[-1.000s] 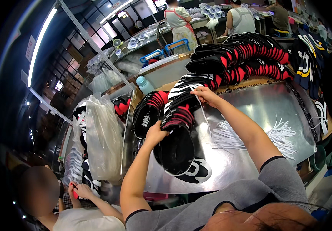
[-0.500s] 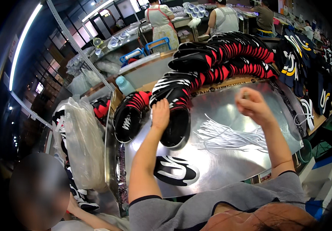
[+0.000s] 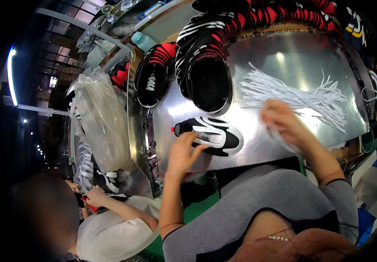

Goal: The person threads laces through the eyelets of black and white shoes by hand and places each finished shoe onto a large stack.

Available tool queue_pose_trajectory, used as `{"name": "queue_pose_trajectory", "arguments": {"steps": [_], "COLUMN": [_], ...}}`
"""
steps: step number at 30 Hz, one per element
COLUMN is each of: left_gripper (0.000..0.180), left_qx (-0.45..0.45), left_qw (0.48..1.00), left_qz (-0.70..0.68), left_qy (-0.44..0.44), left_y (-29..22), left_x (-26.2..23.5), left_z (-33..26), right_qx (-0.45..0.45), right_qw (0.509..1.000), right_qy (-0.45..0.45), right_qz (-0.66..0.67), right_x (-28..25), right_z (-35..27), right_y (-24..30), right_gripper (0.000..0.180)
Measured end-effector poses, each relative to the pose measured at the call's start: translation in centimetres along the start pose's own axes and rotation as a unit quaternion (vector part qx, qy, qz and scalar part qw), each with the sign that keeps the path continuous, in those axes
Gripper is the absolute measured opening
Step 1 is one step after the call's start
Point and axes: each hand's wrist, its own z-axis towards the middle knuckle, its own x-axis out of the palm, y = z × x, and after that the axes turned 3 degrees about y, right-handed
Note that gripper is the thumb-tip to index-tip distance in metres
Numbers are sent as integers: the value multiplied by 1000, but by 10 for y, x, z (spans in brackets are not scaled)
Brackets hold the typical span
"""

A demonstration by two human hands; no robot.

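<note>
A single black-and-white shoe upper (image 3: pixel 231 142) lies flat on the metal tabletop (image 3: pixel 267 153), a small red tab at its left end. My left hand (image 3: pixel 184 153) is at the near left side of this upper, thumb and fingers apart. My right hand (image 3: pixel 282 120) is closed, at the near side of a bundle of white shoelaces (image 3: pixel 324 100). A blurred white strand, seemingly one shoelace (image 3: pixel 280 140), trails from its fingers. Behind the single upper stands a long nested row of black, white and red shoe uppers (image 3: pixel 208 83).
A shorter stack of uppers (image 3: pixel 151 83) stands left of the long row, near a pale blue bottle (image 3: pixel 142 41). A clear plastic bag (image 3: pixel 103 126) hangs beyond the table's left edge. A co-worker's hand (image 3: pixel 96 196) works at lower left. A white-and-blue bin (image 3: pixel 374 183) is at right.
My left hand has left the row of uppers and come to the single upper. My right hand has moved down to the near side of the laces, a white strand now showing. The view has tilted down.
</note>
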Motion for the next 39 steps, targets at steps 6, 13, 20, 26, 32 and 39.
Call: {"name": "queue_pose_trajectory", "arguments": {"steps": [6,13,20,26,32,39], "left_gripper": [52,48,53,42,30,25], "left_qx": [-338,-399,-303,-271,-248,-269], "left_qw": [862,641,671,719,747,727], "left_qz": [-276,-643,-677,-638,-612,-622], "left_qy": [259,131,-7,-43,-79,-110], "left_y": [-5,-19,-48,-66,-60,-69], "left_x": [46,66,87,81,81,74], "left_z": [-20,20,10,13,9,7], "right_qx": [61,-7,-24,-24,-39,-86], "right_qw": [997,991,986,973,955,940], "right_qy": [-3,-63,-35,-52,-18,-7], "right_qz": [-42,-115,-160,-225,-293,-329], "right_x": [38,46,45,49,57,57], "right_z": [38,47,26,25,22,14], "right_y": [-109,-104,-80,-74,-66,-60], "right_gripper": [17,19,13,13,16,15]}}
